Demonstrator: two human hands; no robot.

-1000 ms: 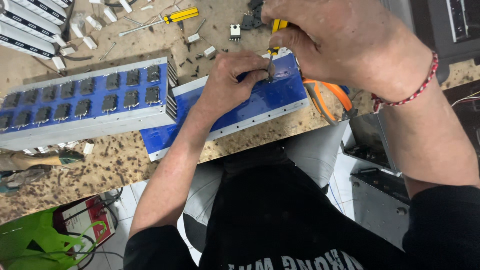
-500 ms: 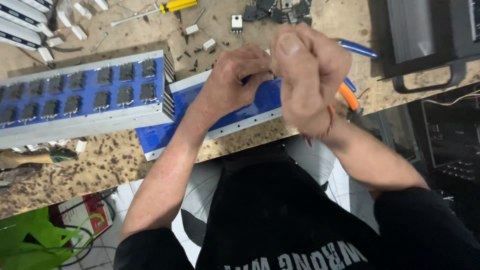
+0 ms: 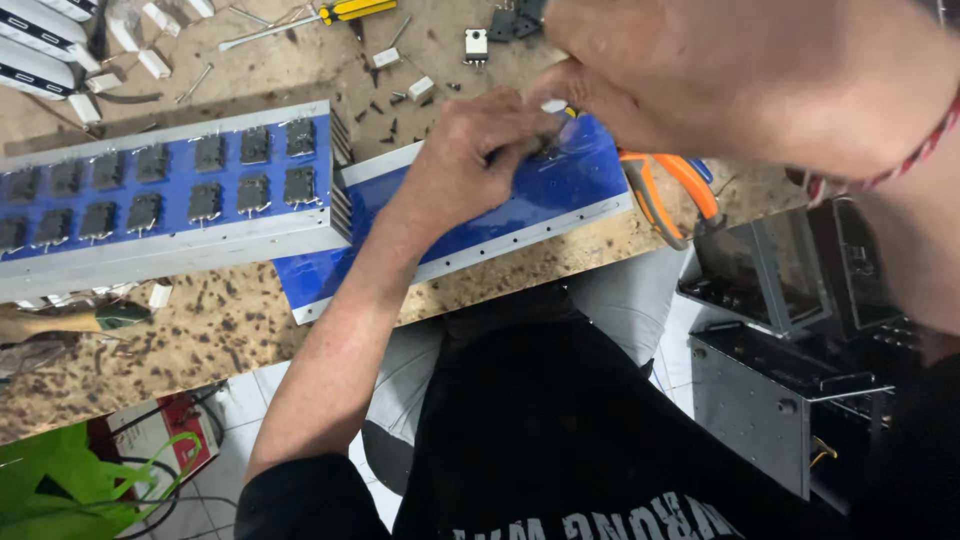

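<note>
A long blue plate with a silver edge (image 3: 480,235) lies slanted at the workbench's front edge. My left hand (image 3: 480,150) rests on its far end, with the fingertips pinched together on a small part I cannot make out. My right hand (image 3: 720,70) hovers close above, fingers closed around a screwdriver. Only a bit of the screwdriver's yellow and black handle (image 3: 568,112) shows beneath the fingers, right by my left fingertips. The tip is hidden.
A finned block (image 3: 170,200) with a blue face and rows of black components lies to the left. Orange-handled pliers (image 3: 670,195) lie by the plate's right end. Loose screws (image 3: 385,105), white blocks (image 3: 155,62) and another yellow screwdriver (image 3: 350,10) are scattered behind. An open metal case (image 3: 770,400) stands below right.
My right hand swung from right of the plate to in front of the camera, then came back over the plate's far end. My left hand stayed pinched at the same spot.
</note>
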